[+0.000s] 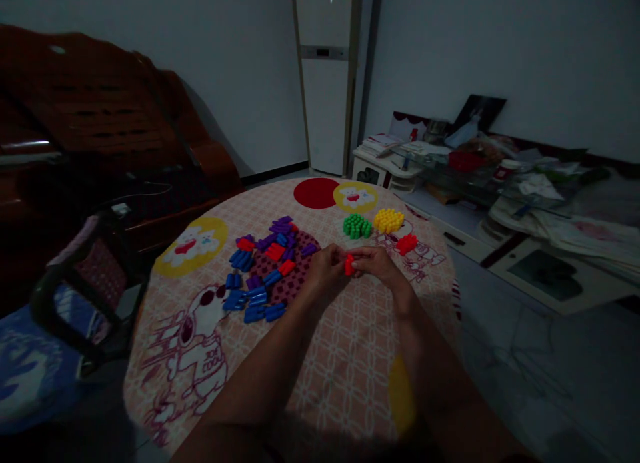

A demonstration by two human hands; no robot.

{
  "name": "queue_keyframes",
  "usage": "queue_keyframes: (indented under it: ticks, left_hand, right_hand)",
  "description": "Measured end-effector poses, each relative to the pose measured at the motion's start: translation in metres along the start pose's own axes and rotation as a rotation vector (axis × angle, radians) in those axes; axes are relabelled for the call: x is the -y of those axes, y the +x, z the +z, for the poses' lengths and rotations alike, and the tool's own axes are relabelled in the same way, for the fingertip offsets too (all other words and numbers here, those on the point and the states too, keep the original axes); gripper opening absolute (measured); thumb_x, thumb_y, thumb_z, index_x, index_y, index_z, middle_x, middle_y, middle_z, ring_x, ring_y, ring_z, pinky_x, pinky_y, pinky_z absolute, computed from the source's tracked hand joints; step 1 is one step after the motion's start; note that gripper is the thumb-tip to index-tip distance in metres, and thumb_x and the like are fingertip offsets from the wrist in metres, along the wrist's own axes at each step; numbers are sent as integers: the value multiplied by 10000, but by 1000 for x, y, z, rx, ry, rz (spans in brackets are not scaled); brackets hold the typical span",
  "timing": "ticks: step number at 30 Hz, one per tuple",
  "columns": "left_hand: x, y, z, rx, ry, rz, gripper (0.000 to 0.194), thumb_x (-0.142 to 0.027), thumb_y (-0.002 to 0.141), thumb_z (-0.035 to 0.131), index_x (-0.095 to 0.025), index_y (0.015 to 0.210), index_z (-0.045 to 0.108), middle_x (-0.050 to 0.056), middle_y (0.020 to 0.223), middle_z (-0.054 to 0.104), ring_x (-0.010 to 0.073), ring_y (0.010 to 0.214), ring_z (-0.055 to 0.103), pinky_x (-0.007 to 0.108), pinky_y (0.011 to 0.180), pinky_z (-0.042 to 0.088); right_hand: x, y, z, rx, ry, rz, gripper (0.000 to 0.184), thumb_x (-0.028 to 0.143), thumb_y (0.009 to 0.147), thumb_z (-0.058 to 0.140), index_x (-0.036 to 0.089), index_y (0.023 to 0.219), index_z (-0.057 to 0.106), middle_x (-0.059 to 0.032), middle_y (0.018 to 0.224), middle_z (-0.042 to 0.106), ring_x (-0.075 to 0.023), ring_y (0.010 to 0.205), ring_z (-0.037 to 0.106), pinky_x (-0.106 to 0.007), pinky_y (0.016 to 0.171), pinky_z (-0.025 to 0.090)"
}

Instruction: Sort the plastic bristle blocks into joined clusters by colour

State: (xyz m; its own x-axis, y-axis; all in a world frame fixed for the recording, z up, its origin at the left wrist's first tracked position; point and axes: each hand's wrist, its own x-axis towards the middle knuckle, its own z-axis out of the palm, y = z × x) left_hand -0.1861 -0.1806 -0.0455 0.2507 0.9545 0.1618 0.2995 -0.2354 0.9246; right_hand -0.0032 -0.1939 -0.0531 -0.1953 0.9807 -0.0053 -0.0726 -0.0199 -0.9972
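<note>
While a floor-standing air conditioner (326,110) stood in the corner of a dimly lit room, a person's two bare hands met over a round table spread with a patterned pink tablecloth (340,356). The left hand (326,268) and the right hand (379,263) pinched a small red plastic toy block (349,266) between their fingertips, the fingers drawn in narrowly around it from either side. The block was held near the middle of the table, its lower part showing beneath the fingers.

Just beyond the hands, a tight cluster of green knobbed blocks (357,226) sat beside a cluster of yellow knobbed blocks (389,220), and a smaller group of red knobbed blocks (407,244) lay nearer the right hand, below the yellow ones. To the left of the hands spread a loose heap, with blue blocks (257,296) mostly at the near side, purple blocks (280,226) mostly at the far side and a few red pieces (275,252) scattered among them.

A carved wooden bench (100,116) lined the wall at left, behind a chair (107,270) near the table's edge. At right, a low cabinet (530,263) bore papers and assorted clutter.
</note>
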Motion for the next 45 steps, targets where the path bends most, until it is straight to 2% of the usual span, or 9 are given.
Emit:
queue_keyframes:
  ticks: [6, 9, 11, 14, 19, 23, 28, 33, 45]
  left_hand:
    - [-11, -13, 8, -96, 61, 2, 196, -343, 757, 704, -175, 736, 605, -18, 626, 629, 114, 579, 541, 206, 522, 350]
    - [-8, -15, 11, -61, -4, -10, 198, -358, 767, 688, -173, 761, 618, -15, 638, 641, 119, 578, 555, 205, 514, 359]
    - [-5, -13, 11, -27, -15, 5, 173, -338, 769, 673, -169, 785, 642, -8, 659, 658, 125, 594, 572, 210, 528, 383]
    - [1, -7, 8, 14, 34, 54, 143, -296, 766, 653, -166, 812, 690, 19, 728, 705, 147, 670, 622, 226, 588, 439]
    - [15, -2, 3, 27, 50, 31, 182, -293, 783, 632, -164, 859, 735, 51, 770, 740, 186, 737, 665, 252, 622, 482]
    - [20, -2, 2, 23, 45, 15, 219, -261, 772, 607, -151, 895, 751, 63, 803, 757, 187, 716, 673, 264, 635, 496]
    - [20, -1, -1, 11, 114, 43, 230, -250, 783, 589, -154, 907, 757, 61, 823, 766, 195, 747, 685, 272, 667, 500]
    - [24, 1, -1, 30, 109, 29, 238, -254, 787, 590, -158, 927, 757, 63, 822, 767, 196, 740, 685, 275, 652, 499]
    - [23, 2, -3, 48, 167, 37, 249, -164, 788, 581, -148, 954, 766, 50, 824, 760, 181, 751, 694, 273, 701, 529]
  right_hand:
    - [0, -1, 1, 10, -2, 18, 472, 306, 561, 885, 165, 1002, 795, -3, 759, 738, -146, 663, 683, -277, 652, 585]
    - [6, -3, 1, 36, -37, 25, 504, 311, 548, 884, 169, 1022, 789, 2, 738, 717, -154, 672, 677, -270, 637, 573]
    - [11, -5, -2, -7, -73, -3, 488, 297, 552, 868, 173, 1017, 783, -3, 751, 712, -155, 679, 670, -256, 615, 552]
    - [17, -7, -21, -251, -92, -140, 441, 300, 573, 824, 180, 992, 759, -2, 775, 701, -145, 683, 651, -241, 603, 525]
    - [10, -12, -79, -858, -146, -409, 430, 337, 653, 709, 180, 1053, 697, -9, 837, 689, -147, 698, 636, -264, 628, 530]
    - [-4, -17, -111, -1111, -388, -352, 443, 321, 643, 660, 156, 1052, 701, -37, 888, 711, -172, 757, 649, -303, 711, 543]
    - [-15, -19, -118, -1108, -620, -165, 455, 273, 609, 626, 145, 1031, 737, -83, 924, 755, -218, 811, 678, -331, 783, 546]
    - [-21, -16, -120, -1067, -718, -100, 442, 258, 620, 601, 146, 1018, 755, -105, 949, 779, -242, 843, 704, -343, 814, 551]
    - [-27, -15, -126, -1066, -636, -77, 477, 261, 571, 632, 139, 1015, 754, -111, 938, 778, -261, 838, 716, -381, 820, 578]
